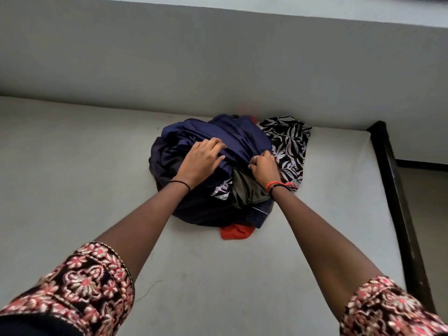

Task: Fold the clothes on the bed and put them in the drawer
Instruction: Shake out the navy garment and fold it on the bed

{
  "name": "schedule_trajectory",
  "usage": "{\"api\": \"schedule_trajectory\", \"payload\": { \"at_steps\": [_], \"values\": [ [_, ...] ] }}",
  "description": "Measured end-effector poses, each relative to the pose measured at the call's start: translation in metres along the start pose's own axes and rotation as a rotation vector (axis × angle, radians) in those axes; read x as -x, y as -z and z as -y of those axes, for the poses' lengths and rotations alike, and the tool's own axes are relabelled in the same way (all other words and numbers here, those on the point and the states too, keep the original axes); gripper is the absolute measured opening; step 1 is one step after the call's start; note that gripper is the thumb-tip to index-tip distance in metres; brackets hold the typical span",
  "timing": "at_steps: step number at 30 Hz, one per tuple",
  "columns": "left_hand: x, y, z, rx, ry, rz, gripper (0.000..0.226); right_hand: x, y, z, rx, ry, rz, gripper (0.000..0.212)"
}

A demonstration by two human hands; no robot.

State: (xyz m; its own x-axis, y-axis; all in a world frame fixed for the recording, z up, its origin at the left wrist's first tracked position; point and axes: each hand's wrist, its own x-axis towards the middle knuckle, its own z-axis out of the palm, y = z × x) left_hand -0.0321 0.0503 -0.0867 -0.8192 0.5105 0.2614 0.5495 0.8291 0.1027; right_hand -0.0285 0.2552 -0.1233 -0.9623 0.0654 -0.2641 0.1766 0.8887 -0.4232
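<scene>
A heap of clothes lies on the bed (72,178) against the far wall. On top is a navy blue garment (213,137). A black and white leaf-print cloth (288,144) spreads to its right, an olive piece (244,187) shows in the middle, and a red piece (236,232) pokes out at the near edge. My left hand (201,161) rests on the navy garment, its fingers curled into the fabric. My right hand (264,166) pinches the navy garment's edge where it meets the leaf-print cloth. No drawer is in view.
The pale mattress stretches wide to the left and toward me. A grey wall (218,69) rises right behind the heap. A dark wooden bed frame (397,190) runs along the right edge, with floor beyond it.
</scene>
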Motion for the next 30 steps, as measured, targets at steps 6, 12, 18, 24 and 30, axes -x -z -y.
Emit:
{"api": "schedule_trajectory", "payload": {
  "at_steps": [6, 12, 18, 24, 30],
  "values": [
    [0.005, 0.015, -0.02, -0.016, -0.003, 0.045, 0.058, 0.049, 0.045, 0.007, -0.545, 0.115, -0.16, 0.017],
    [-0.014, 0.063, -0.059, 0.042, 0.116, 0.126, 0.052, 0.1, 0.135, 0.027, -1.046, 0.068, -0.151, 0.022],
    [-0.057, 0.145, -0.1, 0.415, 0.234, -0.032, 0.023, 0.133, 0.245, 0.036, -1.26, -0.062, -0.299, 0.027],
    [-0.092, 0.251, -0.143, 0.827, 0.234, -0.014, 0.013, 0.17, 0.347, 0.033, -1.061, -0.007, -0.372, 0.027],
    [-0.125, 0.356, -0.183, 1.02, 0.203, -0.014, 0.018, 0.22, 0.433, 0.03, -0.802, 0.004, -0.571, 0.013]
  ]
}}
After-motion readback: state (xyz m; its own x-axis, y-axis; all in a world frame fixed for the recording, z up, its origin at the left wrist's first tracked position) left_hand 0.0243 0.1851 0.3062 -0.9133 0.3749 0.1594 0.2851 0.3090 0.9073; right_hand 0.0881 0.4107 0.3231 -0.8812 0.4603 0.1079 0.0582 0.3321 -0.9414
